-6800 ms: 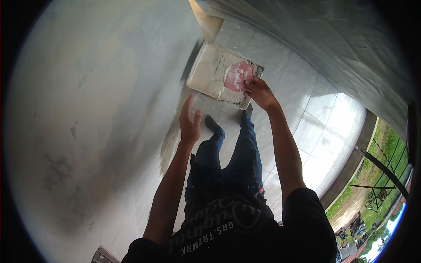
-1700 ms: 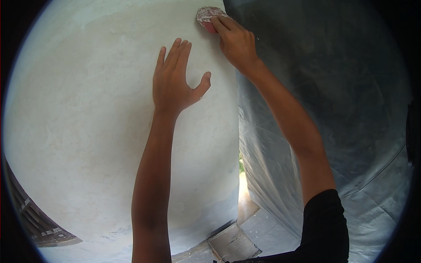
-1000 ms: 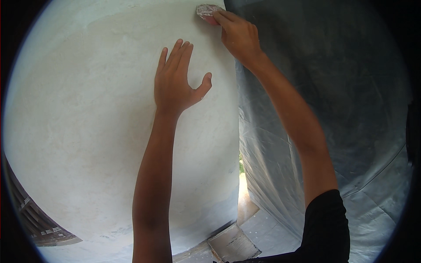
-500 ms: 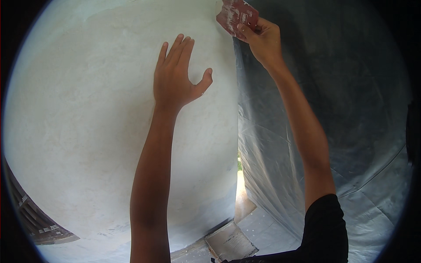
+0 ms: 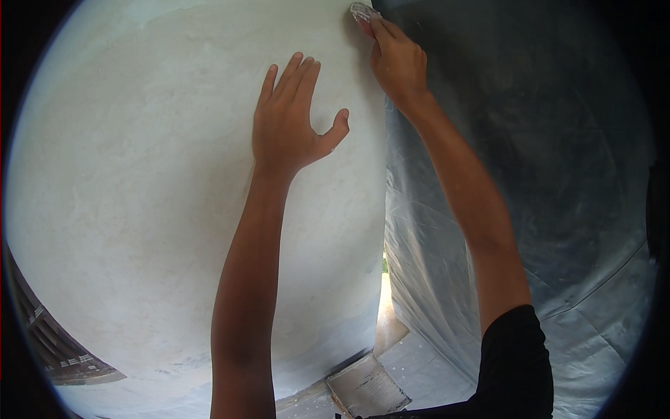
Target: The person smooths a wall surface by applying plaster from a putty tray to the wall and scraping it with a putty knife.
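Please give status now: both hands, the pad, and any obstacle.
Left hand flat on white wall, fingers spread. Right hand presses sanding pad at wall's right edge. Grey plastic sheet hangs beside it, apart.

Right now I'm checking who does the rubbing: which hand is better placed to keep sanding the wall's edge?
Probably the right hand: it presses the sanding pad against the white wall. The left hand lies flat, empty.

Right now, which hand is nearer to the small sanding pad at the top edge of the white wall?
Right. The right hand presses the sanding pad with its fingertips against the wall. The left hand lies flat on the wall, lower and to the left, apart from it.
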